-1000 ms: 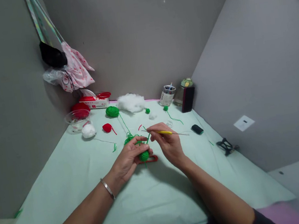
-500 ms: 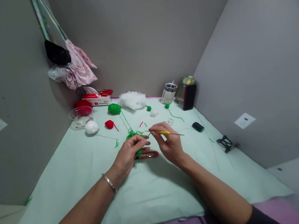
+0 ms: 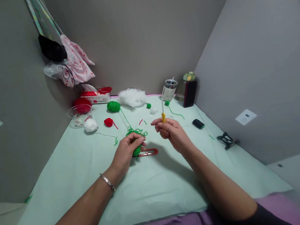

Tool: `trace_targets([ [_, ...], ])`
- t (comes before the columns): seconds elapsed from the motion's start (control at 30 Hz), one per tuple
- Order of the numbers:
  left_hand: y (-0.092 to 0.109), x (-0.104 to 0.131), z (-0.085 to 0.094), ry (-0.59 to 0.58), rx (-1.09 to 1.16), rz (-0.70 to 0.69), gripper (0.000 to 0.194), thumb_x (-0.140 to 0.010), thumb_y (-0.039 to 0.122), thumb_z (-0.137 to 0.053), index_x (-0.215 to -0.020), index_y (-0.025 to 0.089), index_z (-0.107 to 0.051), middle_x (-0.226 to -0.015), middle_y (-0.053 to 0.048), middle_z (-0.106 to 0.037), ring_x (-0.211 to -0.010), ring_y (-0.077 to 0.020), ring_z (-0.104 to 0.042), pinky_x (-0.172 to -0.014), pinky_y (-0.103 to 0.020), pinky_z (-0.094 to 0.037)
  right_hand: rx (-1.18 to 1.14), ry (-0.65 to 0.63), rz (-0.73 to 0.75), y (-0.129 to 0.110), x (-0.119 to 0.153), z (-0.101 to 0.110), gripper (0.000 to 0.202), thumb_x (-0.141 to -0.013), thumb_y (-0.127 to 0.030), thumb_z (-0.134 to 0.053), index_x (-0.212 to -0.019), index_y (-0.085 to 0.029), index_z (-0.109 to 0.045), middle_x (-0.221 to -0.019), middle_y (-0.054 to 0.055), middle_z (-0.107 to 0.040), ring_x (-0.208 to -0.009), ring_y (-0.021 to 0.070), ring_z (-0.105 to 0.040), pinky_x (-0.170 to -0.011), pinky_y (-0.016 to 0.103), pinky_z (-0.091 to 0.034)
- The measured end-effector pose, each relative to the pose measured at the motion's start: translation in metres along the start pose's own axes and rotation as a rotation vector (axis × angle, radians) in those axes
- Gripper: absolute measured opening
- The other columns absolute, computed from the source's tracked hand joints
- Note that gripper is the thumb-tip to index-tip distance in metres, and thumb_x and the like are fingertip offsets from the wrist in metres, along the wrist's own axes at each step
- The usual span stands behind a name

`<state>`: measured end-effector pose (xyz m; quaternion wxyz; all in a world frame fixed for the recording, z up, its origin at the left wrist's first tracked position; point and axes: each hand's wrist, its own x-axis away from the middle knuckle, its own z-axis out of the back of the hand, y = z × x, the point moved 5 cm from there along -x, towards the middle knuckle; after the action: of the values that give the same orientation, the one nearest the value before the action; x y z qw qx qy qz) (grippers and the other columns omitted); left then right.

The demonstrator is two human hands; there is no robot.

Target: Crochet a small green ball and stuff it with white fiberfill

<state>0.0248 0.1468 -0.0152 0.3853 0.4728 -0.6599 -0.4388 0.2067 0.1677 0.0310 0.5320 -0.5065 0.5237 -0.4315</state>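
Note:
My left hand (image 3: 129,149) is closed on a small green crocheted piece (image 3: 137,151), mostly covered by my fingers. Loose green yarn (image 3: 135,131) lies tangled just beyond those fingers, and a strand runs back to a green yarn ball (image 3: 113,106). My right hand (image 3: 172,131) is closed around a yellow-handled crochet hook (image 3: 163,117), its metal shaft pointing up and away from me. The hook is apart from the green piece. Under and beside my left hand lies a red-handled tool (image 3: 151,151), partly hidden.
White stuffing (image 3: 132,97), a red yarn ball (image 3: 108,122), a white yarn ball (image 3: 90,125) and a clear bowl (image 3: 76,119) sit farther back. At the right are a pen tin (image 3: 169,90), a bottle (image 3: 182,90), a black phone-like slab (image 3: 190,94) and a black stand (image 3: 227,141).
My right hand has drawn away from the left, to the right. The hook has turned from lying across my fingers to pointing up. My left hand still grips the green piece.

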Motion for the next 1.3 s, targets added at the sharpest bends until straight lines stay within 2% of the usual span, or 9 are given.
trace_targets([
  [0.17,-0.003,-0.001,-0.001,-0.032,-0.038,-0.002,0.035,-0.077,0.048,-0.086,-0.082,0.019,-0.068,-0.078,-0.001,-0.068,-0.072,-0.0160,-0.065,-0.070,-0.030,-0.056,0.053,-0.130,-0.080,0.003,0.009,-0.022,0.021,-0.071,-0.034,-0.087,-0.079,-0.017,-0.076,-0.071,-0.001,-0.061,-0.067,0.0115,-0.045,-0.060,0.026,-0.033],
  [0.4,0.005,0.000,-0.005,-0.087,-0.112,-0.067,0.031,-0.079,0.045,-0.083,-0.079,0.019,-0.066,-0.085,-0.001,-0.067,-0.073,-0.0160,-0.066,-0.076,-0.032,-0.055,-0.081,-0.300,-0.210,0.011,0.011,-0.024,0.031,-0.076,-0.047,-0.077,-0.076,-0.020,-0.062,-0.065,-0.007,-0.039,-0.056,0.0084,-0.020,-0.052,0.026,-0.018],
  [0.57,0.018,0.004,-0.005,-0.079,-0.196,-0.154,0.025,-0.083,0.040,-0.079,-0.077,0.019,-0.068,-0.093,-0.004,-0.068,-0.077,-0.0168,-0.062,-0.075,-0.030,-0.051,-0.081,-0.385,-0.213,0.013,0.010,-0.025,0.040,-0.072,-0.051,-0.079,-0.070,-0.021,-0.054,-0.075,-0.003,-0.049,-0.057,0.0079,-0.024,-0.052,0.026,-0.021],
  [0.77,0.014,-0.002,0.006,0.021,-0.301,-0.242,0.016,-0.082,0.027,-0.077,-0.070,0.020,-0.068,-0.103,-0.006,-0.067,-0.095,-0.0223,-0.060,-0.089,-0.033,-0.046,0.076,-0.398,-0.207,0.021,0.010,-0.026,0.039,-0.076,-0.038,-0.087,-0.061,-0.017,-0.057,-0.059,-0.007,-0.038,-0.059,0.0080,-0.028,-0.054,0.026,-0.017],
  [0.83,0.010,-0.005,0.008,0.026,-0.311,-0.240,0.016,-0.082,0.025,-0.076,-0.069,0.020,-0.067,-0.101,-0.006,-0.067,-0.097,-0.0229,-0.059,-0.091,-0.033,-0.045,0.068,-0.397,-0.196,0.023,0.010,-0.026,0.041,-0.077,-0.039,-0.087,-0.060,-0.017,-0.058,-0.058,-0.007,-0.041,-0.058,0.0079,-0.030,-0.054,0.026,-0.017],
  [1.0,0.005,-0.007,0.007,-0.068,-0.241,-0.146,0.018,-0.086,0.035,-0.075,-0.080,0.020,-0.067,-0.090,-0.003,-0.069,-0.080,-0.0179,-0.061,-0.080,-0.032,-0.047,-0.104,-0.281,-0.111,0.021,0.003,-0.018,0.045,-0.085,-0.061,-0.073,-0.075,-0.019,-0.060,-0.076,-0.004,-0.054,-0.054,0.0061,-0.019,-0.049,0.026,-0.016],
  [1.07,0.004,-0.005,0.004,-0.125,-0.194,-0.089,0.023,-0.086,0.040,-0.076,-0.081,0.020,-0.065,-0.084,-0.003,-0.069,-0.076,-0.0176,-0.064,-0.077,-0.032,-0.050,-0.151,-0.311,-0.137,0.023,0.003,-0.017,0.047,-0.087,-0.065,-0.069,-0.080,-0.020,-0.062,-0.069,-0.005,-0.051,-0.050,0.0053,-0.014,-0.047,0.025,-0.014],
  [1.2,0.004,-0.001,-0.001,-0.178,-0.105,-0.010,0.033,-0.083,0.046,-0.082,-0.081,0.020,-0.062,-0.083,-0.003,-0.071,-0.078,-0.0185,-0.070,-0.077,-0.032,-0.055,-0.173,-0.436,-0.237,0.028,0.009,-0.023,0.042,-0.085,-0.054,-0.078,-0.099,-0.016,-0.074,-0.048,-0.011,-0.038,-0.042,0.0058,-0.018,-0.044,0.024,-0.015],
  [1.3,0.003,0.000,-0.005,-0.213,-0.045,0.012,0.037,-0.080,0.048,-0.085,-0.080,0.019,-0.063,-0.091,-0.004,-0.071,-0.080,-0.0172,-0.070,-0.077,-0.032,-0.058,-0.227,-0.406,-0.223,0.026,0.011,-0.024,0.043,-0.081,-0.051,-0.082,-0.109,-0.020,-0.074,-0.046,-0.013,-0.032,-0.043,0.0067,-0.016,-0.043,0.023,-0.017],
])
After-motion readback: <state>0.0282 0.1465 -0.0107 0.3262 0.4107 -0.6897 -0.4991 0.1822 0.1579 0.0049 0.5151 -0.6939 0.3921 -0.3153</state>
